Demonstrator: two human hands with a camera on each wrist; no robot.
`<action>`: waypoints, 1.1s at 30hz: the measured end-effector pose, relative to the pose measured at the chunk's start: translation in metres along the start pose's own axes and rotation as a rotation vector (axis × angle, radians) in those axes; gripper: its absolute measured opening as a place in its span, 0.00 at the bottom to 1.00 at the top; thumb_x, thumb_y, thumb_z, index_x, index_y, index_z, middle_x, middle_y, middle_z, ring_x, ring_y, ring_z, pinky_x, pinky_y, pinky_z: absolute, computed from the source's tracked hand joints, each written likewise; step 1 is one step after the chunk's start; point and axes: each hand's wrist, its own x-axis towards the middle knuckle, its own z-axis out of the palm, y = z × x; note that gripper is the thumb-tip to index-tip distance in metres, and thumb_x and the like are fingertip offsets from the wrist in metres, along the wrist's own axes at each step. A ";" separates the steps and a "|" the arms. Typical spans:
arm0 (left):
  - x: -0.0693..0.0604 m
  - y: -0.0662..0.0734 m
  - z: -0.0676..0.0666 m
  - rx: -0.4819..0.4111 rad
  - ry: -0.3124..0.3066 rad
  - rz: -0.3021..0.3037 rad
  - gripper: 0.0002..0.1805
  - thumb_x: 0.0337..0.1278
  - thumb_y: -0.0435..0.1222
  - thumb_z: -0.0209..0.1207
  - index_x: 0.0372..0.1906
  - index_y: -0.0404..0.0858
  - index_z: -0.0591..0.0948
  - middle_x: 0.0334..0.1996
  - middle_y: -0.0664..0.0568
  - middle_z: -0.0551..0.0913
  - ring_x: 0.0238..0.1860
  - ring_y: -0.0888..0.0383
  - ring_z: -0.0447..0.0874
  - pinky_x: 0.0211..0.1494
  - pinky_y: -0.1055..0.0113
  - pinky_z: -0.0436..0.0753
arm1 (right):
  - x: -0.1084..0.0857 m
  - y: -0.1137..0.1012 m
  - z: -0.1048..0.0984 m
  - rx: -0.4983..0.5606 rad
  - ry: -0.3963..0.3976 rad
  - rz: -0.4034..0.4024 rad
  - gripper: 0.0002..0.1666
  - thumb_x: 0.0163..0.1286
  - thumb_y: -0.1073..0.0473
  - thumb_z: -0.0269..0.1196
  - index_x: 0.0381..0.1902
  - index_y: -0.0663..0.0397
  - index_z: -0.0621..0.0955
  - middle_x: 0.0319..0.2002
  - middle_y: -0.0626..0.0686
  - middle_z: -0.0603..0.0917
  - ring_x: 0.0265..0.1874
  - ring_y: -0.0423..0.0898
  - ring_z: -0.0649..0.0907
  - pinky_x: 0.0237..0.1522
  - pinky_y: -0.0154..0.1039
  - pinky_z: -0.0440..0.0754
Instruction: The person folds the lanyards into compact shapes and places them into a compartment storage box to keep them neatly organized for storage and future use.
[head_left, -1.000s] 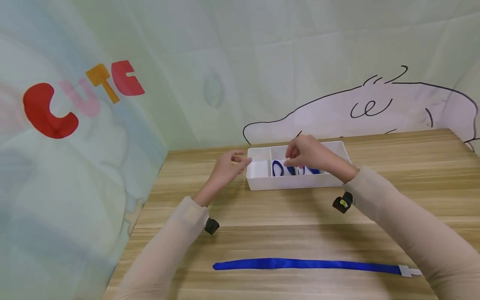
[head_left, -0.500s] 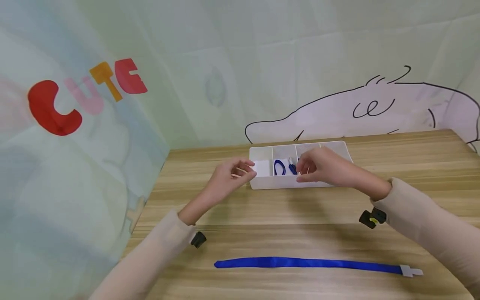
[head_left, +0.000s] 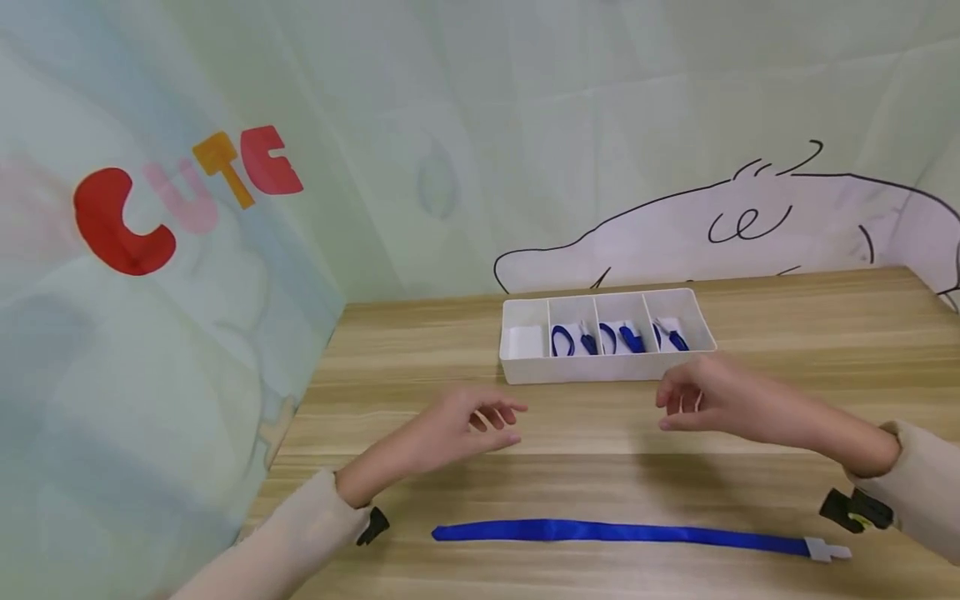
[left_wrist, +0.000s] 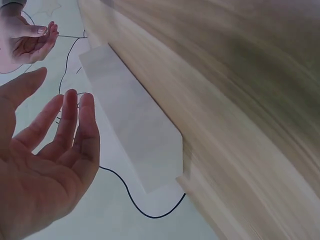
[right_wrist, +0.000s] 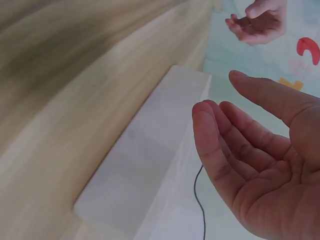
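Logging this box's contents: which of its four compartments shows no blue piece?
The leftmost compartment of the white box; unlike it, the other three each show blue pieces inside.

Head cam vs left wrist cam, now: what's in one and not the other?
Head only: the blue strap with its white clip, the blue pieces in three compartments of the white tray, and the red letter C.

Left wrist only: the palm side of the left hand.

Both: the tray's outer wall, the wooden table, the backdrop with black lines, the left hand and the right hand.
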 end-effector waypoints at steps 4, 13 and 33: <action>-0.008 -0.003 0.007 0.021 -0.026 0.017 0.18 0.65 0.41 0.65 0.57 0.39 0.83 0.42 0.52 0.86 0.44 0.60 0.82 0.47 0.65 0.84 | -0.018 0.012 0.006 0.011 0.015 -0.012 0.10 0.63 0.53 0.72 0.36 0.50 0.83 0.29 0.39 0.82 0.27 0.36 0.79 0.29 0.33 0.82; -0.023 -0.008 0.013 0.028 -0.072 0.008 0.18 0.63 0.38 0.67 0.55 0.35 0.83 0.42 0.48 0.84 0.43 0.54 0.84 0.45 0.67 0.85 | -0.049 0.032 0.019 0.035 0.008 -0.085 0.07 0.65 0.56 0.71 0.37 0.49 0.83 0.30 0.34 0.81 0.27 0.32 0.77 0.26 0.32 0.80; -0.051 -0.020 0.020 0.016 -0.185 -0.104 0.14 0.53 0.38 0.74 0.43 0.38 0.86 0.38 0.56 0.87 0.35 0.64 0.83 0.39 0.70 0.84 | -0.100 0.073 0.040 0.112 -0.114 0.054 0.12 0.58 0.58 0.75 0.34 0.52 0.81 0.27 0.35 0.77 0.24 0.31 0.73 0.21 0.33 0.76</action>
